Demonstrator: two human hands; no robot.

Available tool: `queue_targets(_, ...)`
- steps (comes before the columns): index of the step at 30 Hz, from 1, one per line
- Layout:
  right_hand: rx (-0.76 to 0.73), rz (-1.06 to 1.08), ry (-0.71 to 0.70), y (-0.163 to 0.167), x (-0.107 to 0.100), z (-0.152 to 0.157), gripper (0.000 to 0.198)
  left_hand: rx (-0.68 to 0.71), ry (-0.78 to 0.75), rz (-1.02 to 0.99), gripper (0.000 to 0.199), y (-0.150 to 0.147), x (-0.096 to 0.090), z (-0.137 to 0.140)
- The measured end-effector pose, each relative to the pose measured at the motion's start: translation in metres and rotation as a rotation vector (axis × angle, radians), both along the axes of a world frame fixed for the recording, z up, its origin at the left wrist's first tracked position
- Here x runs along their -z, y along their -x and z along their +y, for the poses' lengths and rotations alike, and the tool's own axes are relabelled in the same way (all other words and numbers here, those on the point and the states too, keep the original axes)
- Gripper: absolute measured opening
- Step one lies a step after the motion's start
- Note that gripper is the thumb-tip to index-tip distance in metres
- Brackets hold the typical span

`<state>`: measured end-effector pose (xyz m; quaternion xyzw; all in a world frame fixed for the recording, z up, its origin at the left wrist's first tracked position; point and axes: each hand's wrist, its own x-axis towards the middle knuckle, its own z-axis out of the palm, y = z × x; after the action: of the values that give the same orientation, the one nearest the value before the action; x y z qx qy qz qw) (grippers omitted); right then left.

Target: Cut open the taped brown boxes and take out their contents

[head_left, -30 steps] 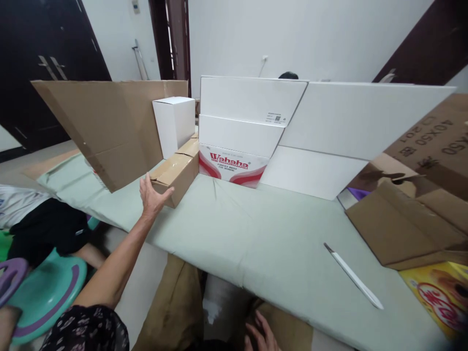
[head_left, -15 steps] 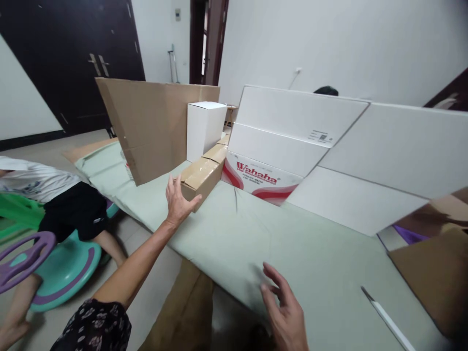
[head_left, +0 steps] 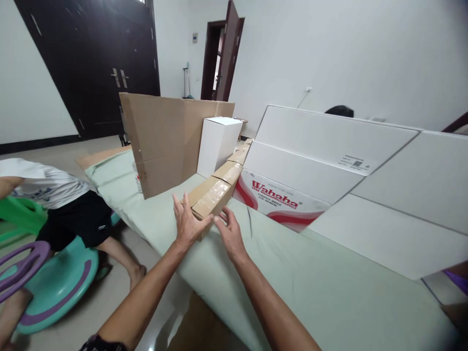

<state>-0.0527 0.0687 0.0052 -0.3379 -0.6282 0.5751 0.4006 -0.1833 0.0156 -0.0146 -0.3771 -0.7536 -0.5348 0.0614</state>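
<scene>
A long row of taped brown cardboard boxes (head_left: pixel 211 196) lies on the pale green table cover, running away from me. My left hand (head_left: pixel 187 222) grips the nearest end, fingers along its left side and thumb across the front. On the front right corner, my right hand (head_left: pixel 231 233) holds the same end, its thumb close to my left thumb. Behind the row stands a white box (head_left: pixel 215 146), upright against a tall brown cardboard sheet (head_left: pixel 161 146). To the right, a white carton with red Wahaha print (head_left: pixel 281 197) leans with its flaps spread.
The green-covered table (head_left: pixel 310 292) extends to the right. At left, a person in black shorts (head_left: pixel 80 207) is beside a teal and purple ride-on toy (head_left: pixel 62 292) and a green plastic chair (head_left: pixel 22 217). Dark double doors (head_left: pixel 95 58) stand behind.
My right hand has moved from above the table up to the near end of the brown box, beside my left hand. The view has shifted, and the white knife-like tool is out of sight.
</scene>
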Motion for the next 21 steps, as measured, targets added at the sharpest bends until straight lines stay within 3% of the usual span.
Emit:
queue_targets(5,0.061,0.013,-0.007,0.026,0.006,-0.003,0.062,-0.048,-0.025,0.049,0.112,0.002,0.003,-0.02)
queue_targets(14,0.12,-0.022,0.055,-0.019,0.021,-0.017,0.061,0.008,-0.052,0.088,0.105,-0.009,0.01,-0.094)
queue_targets(21,0.132,0.05,0.118,-0.021,0.02,-0.025,0.06,-0.002,-0.068,0.06,0.104,-0.025,0.012,-0.158)
